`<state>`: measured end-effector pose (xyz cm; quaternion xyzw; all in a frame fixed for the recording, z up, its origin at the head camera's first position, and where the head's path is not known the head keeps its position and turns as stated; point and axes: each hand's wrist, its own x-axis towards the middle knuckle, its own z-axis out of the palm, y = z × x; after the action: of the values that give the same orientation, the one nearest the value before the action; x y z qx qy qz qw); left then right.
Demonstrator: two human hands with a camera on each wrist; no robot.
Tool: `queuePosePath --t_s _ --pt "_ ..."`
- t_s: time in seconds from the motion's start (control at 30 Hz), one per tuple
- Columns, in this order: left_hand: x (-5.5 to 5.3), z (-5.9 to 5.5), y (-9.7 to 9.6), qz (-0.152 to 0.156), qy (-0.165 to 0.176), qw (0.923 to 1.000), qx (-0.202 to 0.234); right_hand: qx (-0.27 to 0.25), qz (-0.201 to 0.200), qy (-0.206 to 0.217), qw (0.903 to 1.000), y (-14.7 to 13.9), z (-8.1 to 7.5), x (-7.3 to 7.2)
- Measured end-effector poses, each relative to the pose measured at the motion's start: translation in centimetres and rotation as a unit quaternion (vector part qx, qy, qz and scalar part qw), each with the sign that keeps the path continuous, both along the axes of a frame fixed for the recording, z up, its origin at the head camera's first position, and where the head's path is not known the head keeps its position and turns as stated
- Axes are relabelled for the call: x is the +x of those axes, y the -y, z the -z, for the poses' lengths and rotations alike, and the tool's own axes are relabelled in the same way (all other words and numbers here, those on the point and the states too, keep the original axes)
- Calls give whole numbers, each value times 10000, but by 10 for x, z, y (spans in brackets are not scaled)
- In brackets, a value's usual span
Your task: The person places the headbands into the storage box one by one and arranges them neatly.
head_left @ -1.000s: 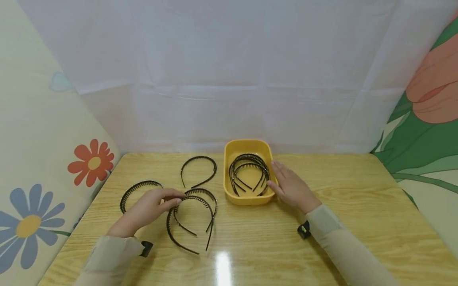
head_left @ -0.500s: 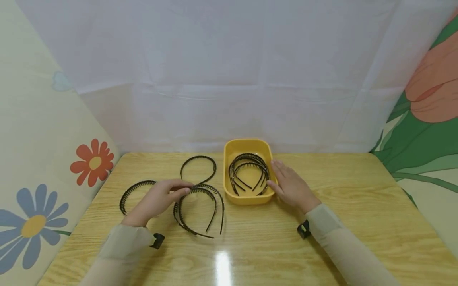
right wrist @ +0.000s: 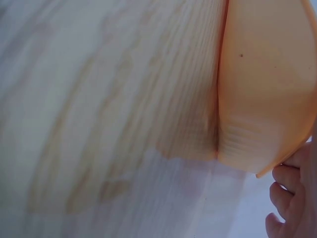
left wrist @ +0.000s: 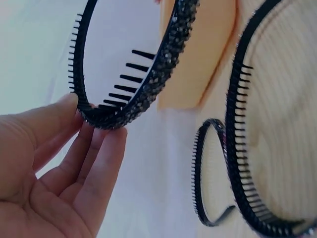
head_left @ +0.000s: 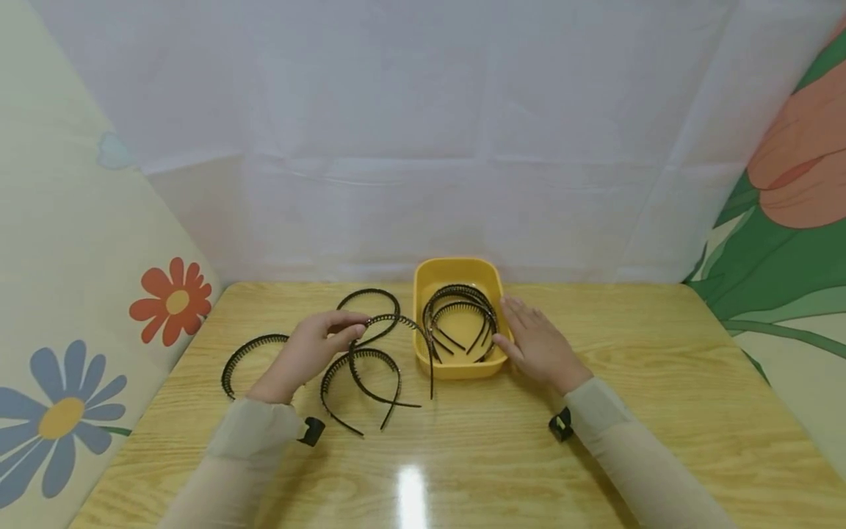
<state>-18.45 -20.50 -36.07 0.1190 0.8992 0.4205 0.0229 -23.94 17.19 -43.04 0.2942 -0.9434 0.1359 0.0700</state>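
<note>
My left hand [head_left: 307, 353] pinches a black toothed headband [left wrist: 161, 74] between thumb and fingers. Dark glittering stones cover its outer side in the left wrist view. The band is raised over the table, and its right arm passes in front of the near left corner of a yellow plastic basket [head_left: 456, 372]. Several black headbands [head_left: 460, 288] lie inside that basket. My right hand [head_left: 545, 349] rests with straight fingers against the basket's right side. Below the held band, another headband [head_left: 367, 352] lies on the table.
One headband [head_left: 367, 291] lies behind my left hand, near the table's back. At the far left is another headband [head_left: 254, 342], partly hidden by the left hand. A white cloth [head_left: 370, 147] hangs behind the wooden table [head_left: 502, 463]; flower-printed panels flank both sides.
My left hand has lifted one headband off the pair lying in front and carried it right and away from me, toward the basket. The right hand and basket have stayed put.
</note>
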Motion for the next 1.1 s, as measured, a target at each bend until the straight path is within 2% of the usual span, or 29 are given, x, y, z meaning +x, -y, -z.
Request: queuePosePath --t_s 0.23,0.6,0.8,1.1 --pt "-8 -8 -12 -323 88 9994 114 13 -3 -2 10000 1 1 0" --pt "-22 -15 -37 -421 -406 9981 201 34 2 25 10000 2 2 -1" --pt "-29 -18 -49 -586 -718 9952 316 18 2 57 10000 2 1 -1" --pt "-40 -13 -68 -789 -1016 9912 325 35 -17 20 10000 1 1 -1"
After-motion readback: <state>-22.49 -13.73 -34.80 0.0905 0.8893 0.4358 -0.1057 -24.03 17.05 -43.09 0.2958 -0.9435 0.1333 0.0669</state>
